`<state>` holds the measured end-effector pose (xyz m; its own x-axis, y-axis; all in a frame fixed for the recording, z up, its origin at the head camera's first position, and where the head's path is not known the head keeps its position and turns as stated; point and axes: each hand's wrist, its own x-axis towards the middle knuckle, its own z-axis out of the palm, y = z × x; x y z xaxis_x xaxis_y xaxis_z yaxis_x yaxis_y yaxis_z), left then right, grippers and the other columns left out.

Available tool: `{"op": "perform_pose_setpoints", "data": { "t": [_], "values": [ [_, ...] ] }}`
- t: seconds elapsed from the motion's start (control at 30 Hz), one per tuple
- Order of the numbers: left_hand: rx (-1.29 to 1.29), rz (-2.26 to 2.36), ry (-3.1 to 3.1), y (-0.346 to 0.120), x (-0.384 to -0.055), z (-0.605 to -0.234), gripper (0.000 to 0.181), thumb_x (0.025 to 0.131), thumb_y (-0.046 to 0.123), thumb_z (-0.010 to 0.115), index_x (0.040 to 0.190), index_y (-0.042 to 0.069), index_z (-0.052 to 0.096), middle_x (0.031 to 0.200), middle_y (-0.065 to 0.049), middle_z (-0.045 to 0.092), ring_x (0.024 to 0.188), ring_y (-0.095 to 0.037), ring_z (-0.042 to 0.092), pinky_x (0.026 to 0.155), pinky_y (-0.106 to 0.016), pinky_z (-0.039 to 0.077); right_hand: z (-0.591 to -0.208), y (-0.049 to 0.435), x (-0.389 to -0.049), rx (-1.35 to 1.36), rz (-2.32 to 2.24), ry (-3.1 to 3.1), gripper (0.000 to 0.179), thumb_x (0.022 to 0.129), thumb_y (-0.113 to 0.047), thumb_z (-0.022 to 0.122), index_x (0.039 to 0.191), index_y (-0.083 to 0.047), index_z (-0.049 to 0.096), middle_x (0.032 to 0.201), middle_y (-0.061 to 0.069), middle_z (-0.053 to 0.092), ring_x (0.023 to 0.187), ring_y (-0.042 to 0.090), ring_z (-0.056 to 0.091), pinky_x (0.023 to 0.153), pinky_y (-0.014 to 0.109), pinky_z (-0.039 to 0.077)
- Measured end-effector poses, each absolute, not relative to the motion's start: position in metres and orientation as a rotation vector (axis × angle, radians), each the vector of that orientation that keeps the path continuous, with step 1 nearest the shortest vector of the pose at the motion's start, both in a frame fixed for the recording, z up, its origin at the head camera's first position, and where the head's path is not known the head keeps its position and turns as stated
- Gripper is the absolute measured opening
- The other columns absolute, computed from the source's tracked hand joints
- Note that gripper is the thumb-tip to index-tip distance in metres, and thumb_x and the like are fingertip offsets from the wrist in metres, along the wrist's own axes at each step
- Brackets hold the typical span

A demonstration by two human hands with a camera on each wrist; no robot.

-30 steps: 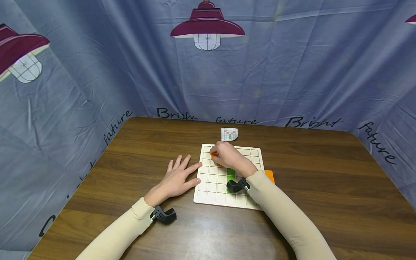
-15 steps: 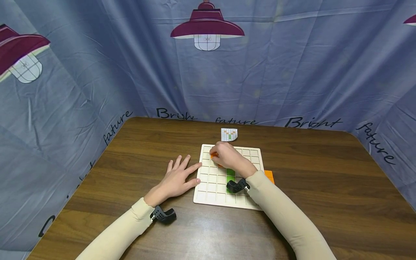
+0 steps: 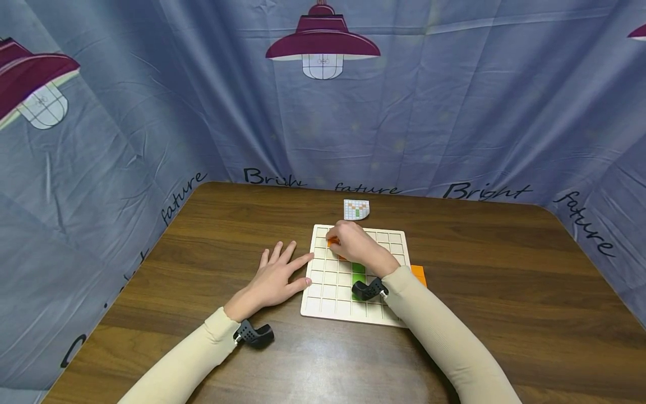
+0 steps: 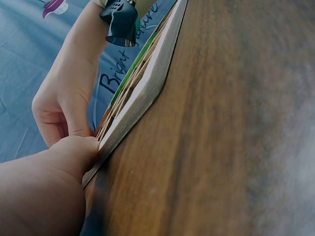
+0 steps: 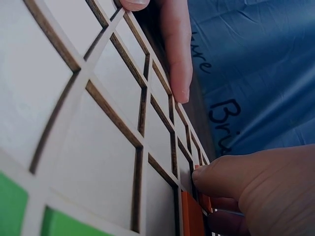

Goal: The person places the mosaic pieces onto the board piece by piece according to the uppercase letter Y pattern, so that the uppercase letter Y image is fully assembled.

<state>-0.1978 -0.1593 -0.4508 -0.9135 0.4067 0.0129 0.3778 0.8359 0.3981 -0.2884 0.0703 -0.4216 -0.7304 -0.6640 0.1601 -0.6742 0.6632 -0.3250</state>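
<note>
A pale wooden grid board lies on the table. My right hand is bent over its upper left part, thumb and fingers pinching an orange square tile at a cell there. In the right wrist view the thumb is at that tile's edge, and another orange tile sits in a nearer cell. Green tiles fill cells down the board's middle, partly covered by the wrist strap. My left hand lies flat with spread fingers, its index fingertip and thumb tip at the board's left edge.
Behind the board lies a small paper card printed with a coloured grid pattern. More orange tiles are at the board's right side, partly hidden by the right sleeve. A blue curtain hangs behind the table.
</note>
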Motion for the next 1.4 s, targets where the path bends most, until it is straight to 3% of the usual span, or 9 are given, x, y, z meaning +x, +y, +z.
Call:
{"op": "perform_pose_setpoints", "data": {
  "t": [0.2, 0.47, 0.93, 1.27, 1.4],
  "values": [
    [0.621, 0.619, 2.943, -0.160, -0.197, -0.451, 0.058, 0.100, 0.049, 0.057, 0.154, 0.029, 0.047, 0.167, -0.024, 0.025, 0.154, -0.055, 0.014, 0.117, -0.077, 0.011, -0.420, 0.073, -0.287, 1.170, 0.564, -2.825, 0.015, 0.090, -0.001, 0.067, 0.099, -0.006, 0.078, 0.093, 0.010, 0.071, 0.078, 0.018, 0.056, 0.070, 0.030, 0.047],
    [0.624, 0.610, 2.946, -0.160, -0.198, -0.453, 0.058, 0.101, 0.049, 0.056, 0.155, 0.031, 0.046, 0.167, -0.023, 0.025, 0.154, -0.054, 0.014, 0.117, -0.077, 0.011, -0.411, 0.081, -0.284, 1.108, 0.562, -2.835, 0.021, 0.090, -0.004, 0.071, 0.110, -0.001, 0.077, 0.107, 0.013, 0.076, 0.096, 0.025, 0.071, 0.082, 0.038, 0.057],
    [0.624, 0.614, 2.950, -0.159, -0.197, -0.452, 0.058, 0.101, 0.049, 0.057, 0.155, 0.031, 0.046, 0.168, -0.023, 0.024, 0.155, -0.054, 0.014, 0.118, -0.077, 0.010, -0.398, 0.128, -0.270, 1.075, 0.571, -2.805, 0.023, 0.092, -0.006, 0.071, 0.112, 0.003, 0.076, 0.112, 0.018, 0.074, 0.103, 0.032, 0.070, 0.084, 0.044, 0.058],
    [0.633, 0.625, 2.945, -0.159, -0.197, -0.453, 0.059, 0.100, 0.048, 0.057, 0.155, 0.031, 0.046, 0.168, -0.023, 0.024, 0.155, -0.054, 0.013, 0.118, -0.077, 0.009, -0.397, 0.177, -0.258, 0.948, 0.567, -2.903, 0.027, 0.093, -0.008, 0.071, 0.117, 0.004, 0.074, 0.113, 0.021, 0.072, 0.095, 0.032, 0.069, 0.080, 0.044, 0.057],
    [0.634, 0.619, 2.945, -0.160, -0.197, -0.454, 0.059, 0.101, 0.050, 0.056, 0.156, 0.031, 0.044, 0.168, -0.023, 0.023, 0.155, -0.053, 0.011, 0.118, -0.077, 0.009, -0.398, 0.194, -0.254, 0.943, 0.531, -2.883, 0.026, 0.091, -0.006, 0.072, 0.115, 0.004, 0.075, 0.108, 0.019, 0.073, 0.082, 0.024, 0.065, 0.072, 0.038, 0.054]
  ]
}}
